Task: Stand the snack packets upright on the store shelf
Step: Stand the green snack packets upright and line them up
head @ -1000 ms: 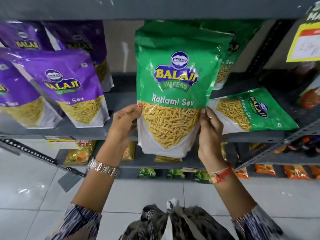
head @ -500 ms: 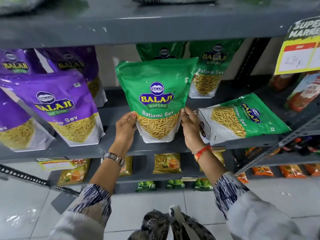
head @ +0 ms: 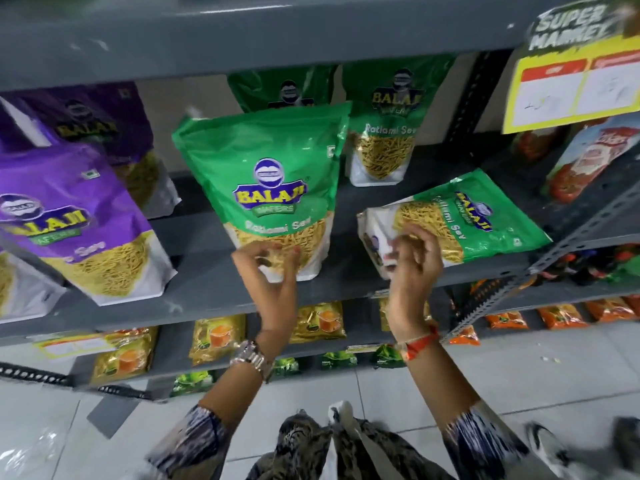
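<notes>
A green Balaji Ratlami Sev packet point(head: 273, 181) stands upright at the middle of the grey shelf point(head: 207, 289). My left hand point(head: 270, 275) hovers in front of its base with the fingers spread and nothing in its grasp. A second green packet point(head: 485, 220) lies flat on its back to the right, its white bottom end toward me. My right hand point(head: 414, 268) is curled over that white end, thumb and fingers pinching it. Two more green packets point(head: 384, 133) stand upright at the back of the shelf.
Purple Balaji packets point(head: 69, 216) lean along the left of the same shelf. A yellow price sign point(head: 568, 88) hangs at top right, above red packets point(head: 588, 157). A slotted metal upright point(head: 540, 268) crosses on the right. Lower shelves hold yellow and orange packets point(head: 214, 337).
Both hands have let go of the upright green packet, which now stands on the shelf. My right hand has moved right onto the lying packet's white end. The view has tilted upward.
</notes>
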The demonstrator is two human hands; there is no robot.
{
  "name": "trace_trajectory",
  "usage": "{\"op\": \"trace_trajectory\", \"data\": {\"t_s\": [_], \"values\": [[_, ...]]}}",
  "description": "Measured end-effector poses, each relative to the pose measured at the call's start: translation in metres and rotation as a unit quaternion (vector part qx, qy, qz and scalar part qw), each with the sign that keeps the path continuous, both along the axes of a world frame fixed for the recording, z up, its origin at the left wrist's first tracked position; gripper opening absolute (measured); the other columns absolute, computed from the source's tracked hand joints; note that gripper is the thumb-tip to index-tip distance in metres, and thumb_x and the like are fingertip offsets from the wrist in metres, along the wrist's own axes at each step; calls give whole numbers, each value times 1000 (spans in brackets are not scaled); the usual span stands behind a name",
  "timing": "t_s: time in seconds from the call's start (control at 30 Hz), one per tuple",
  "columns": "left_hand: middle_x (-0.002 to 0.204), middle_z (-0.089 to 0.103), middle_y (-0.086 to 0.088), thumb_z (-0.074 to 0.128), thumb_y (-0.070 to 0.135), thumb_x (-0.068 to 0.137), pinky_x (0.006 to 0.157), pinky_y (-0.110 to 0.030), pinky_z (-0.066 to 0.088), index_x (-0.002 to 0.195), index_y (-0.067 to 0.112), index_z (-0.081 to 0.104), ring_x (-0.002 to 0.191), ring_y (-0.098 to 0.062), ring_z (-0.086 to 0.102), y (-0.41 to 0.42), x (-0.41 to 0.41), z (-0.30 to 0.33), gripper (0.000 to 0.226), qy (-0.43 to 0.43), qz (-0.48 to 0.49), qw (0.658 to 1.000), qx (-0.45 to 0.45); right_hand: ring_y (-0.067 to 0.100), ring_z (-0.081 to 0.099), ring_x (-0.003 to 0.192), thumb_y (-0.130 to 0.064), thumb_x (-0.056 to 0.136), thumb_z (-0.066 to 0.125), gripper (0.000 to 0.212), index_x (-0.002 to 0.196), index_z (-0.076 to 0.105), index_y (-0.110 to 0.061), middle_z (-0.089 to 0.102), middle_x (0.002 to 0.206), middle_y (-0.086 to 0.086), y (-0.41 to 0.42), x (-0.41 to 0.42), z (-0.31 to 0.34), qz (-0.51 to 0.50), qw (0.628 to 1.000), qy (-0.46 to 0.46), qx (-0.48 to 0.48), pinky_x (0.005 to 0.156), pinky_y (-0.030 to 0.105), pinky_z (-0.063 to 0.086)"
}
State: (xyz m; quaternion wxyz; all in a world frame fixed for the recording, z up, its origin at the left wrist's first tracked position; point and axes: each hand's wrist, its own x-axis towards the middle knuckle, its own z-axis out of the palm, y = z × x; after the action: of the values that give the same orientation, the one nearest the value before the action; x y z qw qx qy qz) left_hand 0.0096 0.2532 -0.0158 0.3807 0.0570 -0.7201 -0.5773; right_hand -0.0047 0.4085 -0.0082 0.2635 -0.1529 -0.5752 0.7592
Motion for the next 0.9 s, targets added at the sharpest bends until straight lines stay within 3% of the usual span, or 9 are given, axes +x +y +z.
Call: {"op": "trace_trajectory", "data": {"t_s": [0.07,0.17,0.23,0.33,0.43,0.6,0.73,0.83,0.9], "values": [[94,50,14,65,14,80,76,-24,41,92,24,49,86,-8,47,30,-8,1,23,23,-90,991,-94,9,52,62,-8,84,57,13,90,56,-20,56,78,3,21,0,-5,-118,992,-24,-27,58,25,44],[109,57,-8,57,18,86,88,-21,39,105,8,56,101,-15,49,76,-44,14,21,10,-223,941,-254,4,51,70,-7,83,61,21,95,46,-16,52,79,-6,53,-6,-22,-191,968,-123,-103,69,23,41],[121,55,-17,47,23,89,99,-30,37,118,4,51,115,-27,48,93,-77,18,34,-48,-248,905,-342,9,50,65,-18,76,67,29,94,45,-17,51,80,0,60,-9,-33,-162,961,-183,-127,63,27,41],[113,60,-24,45,24,88,86,-44,46,114,3,51,103,-39,57,121,-135,26,33,-240,-297,853,-357,12,46,49,-18,84,59,24,100,42,-11,46,73,4,79,-16,-43,-84,953,-210,-201,44,25,40],[103,64,-21,49,26,90,76,-36,44,105,0,58,96,-34,60,137,-168,35,32,-354,-360,776,-378,16,45,53,-13,92,46,6,96,44,-9,47,71,4,87,-17,-39,-17,940,-234,-248,46,23,45],[85,66,-2,57,14,86,63,-10,46,97,-13,61,69,-10,58,140,-177,45,29,-430,-480,739,-194,24,56,77,-8,95,43,19,99,55,6,52,82,11,97,-19,-32,-19,943,-234,-236,72,36,49],[106,66,-21,62,20,83,102,-44,45,109,-8,61,100,-32,60,124,-179,21,37,-473,-451,755,-59,22,53,67,-10,93,45,18,80,56,-3,51,74,12,99,-19,-30,-45,947,-235,-214,63,33,48],[96,68,-14,57,15,85,101,-46,46,107,-1,62,95,-31,59,115,-165,3,27,-473,-434,767,22,19,41,52,-9,92,45,31,62,45,-12,39,60,6,104,-14,-28,-41,950,-249,-185,51,31,36],[75,74,-3,52,10,88,85,-36,53,96,1,62,80,-21,66,108,-150,-1,16,-457,-435,774,63,17,35,50,-9,91,45,33,59,44,-15,33,58,4,107,-9,-28,-32,954,-252,-159,49,29,31]]}}
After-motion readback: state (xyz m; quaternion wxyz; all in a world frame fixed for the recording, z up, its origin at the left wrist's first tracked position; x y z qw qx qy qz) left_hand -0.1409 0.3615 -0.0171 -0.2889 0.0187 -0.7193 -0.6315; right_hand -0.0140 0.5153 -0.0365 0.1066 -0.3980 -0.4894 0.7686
